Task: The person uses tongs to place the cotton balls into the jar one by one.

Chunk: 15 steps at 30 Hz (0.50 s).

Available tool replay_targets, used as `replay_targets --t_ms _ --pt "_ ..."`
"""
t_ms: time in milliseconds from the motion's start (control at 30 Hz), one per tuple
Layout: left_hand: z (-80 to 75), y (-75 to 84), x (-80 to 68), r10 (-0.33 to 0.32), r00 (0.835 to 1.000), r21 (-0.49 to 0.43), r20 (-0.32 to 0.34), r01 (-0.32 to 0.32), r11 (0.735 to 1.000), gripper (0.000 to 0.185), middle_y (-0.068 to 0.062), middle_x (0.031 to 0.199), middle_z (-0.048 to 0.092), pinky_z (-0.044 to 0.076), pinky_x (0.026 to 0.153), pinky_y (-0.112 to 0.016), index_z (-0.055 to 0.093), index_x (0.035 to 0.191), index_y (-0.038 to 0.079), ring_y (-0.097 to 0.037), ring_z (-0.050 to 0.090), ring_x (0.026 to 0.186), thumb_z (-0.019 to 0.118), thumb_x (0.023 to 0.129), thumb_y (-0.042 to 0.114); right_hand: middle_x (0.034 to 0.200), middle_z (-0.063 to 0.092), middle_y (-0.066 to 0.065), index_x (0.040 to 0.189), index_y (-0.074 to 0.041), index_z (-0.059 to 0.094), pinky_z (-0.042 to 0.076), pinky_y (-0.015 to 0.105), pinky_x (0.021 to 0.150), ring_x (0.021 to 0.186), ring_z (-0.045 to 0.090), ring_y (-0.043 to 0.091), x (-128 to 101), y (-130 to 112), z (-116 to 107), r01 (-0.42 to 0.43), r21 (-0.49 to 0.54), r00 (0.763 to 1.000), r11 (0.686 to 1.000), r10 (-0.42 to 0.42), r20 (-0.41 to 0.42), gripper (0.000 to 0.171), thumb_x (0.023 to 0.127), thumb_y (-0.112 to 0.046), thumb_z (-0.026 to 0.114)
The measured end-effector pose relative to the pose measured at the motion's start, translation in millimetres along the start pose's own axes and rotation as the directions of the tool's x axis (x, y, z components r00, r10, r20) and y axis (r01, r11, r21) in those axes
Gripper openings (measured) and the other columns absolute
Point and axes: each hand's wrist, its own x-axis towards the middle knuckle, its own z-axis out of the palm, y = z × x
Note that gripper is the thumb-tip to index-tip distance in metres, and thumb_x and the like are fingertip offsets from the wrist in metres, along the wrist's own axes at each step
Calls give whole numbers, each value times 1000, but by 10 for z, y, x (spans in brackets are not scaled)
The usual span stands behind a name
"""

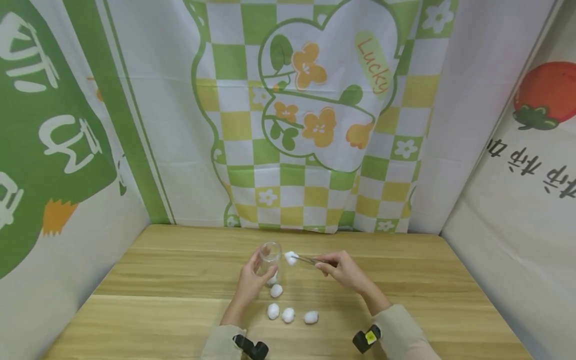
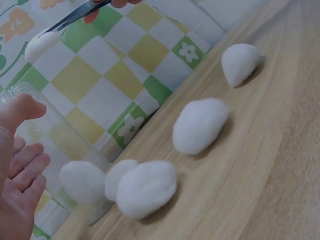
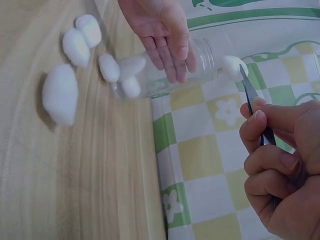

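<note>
left hand [image 1: 252, 282] wraps round a clear glass jar [image 1: 270, 255] standing on the wooden bench [image 1: 405, 280], fingers curled on its side. right hand [image 1: 344, 270], at 3 o'clock of the jar, pinches metal tweezers [image 1: 308, 260] w/ a cotton ball [image 1: 291, 258] in the tips, just beside the jar mouth, not in yet. looks like one ball sits at the jar bottom; approx 4 loose balls [image 1: 288, 315] lie at 6 o'clock, left to do.
</note>
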Motion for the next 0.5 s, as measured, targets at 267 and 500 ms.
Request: replay_targets --t_ms 267,500 --pt "2 -4 -4 -2 1000 5 -2 2 1000 74 -23 151 40 26 122 -53 31 148 0 -41 34 143 71 87 16 71 62 23 112 7 68 27 14 43 50 32 -2 62 -80 3 -1 -23 1000 1000 2 1 28 94 -13 60" --pt "6 -22 7 -4 1000 -1 -16 4 1000 73 -22 148 45 28 121 -53 33 147 -1 -41 37 141 71 86 15 73 62 27 113 8 67 27 13 44 51 33 -2 106 -115 24 -1 -8 1000 1000 1 7 28 94 -11 60"
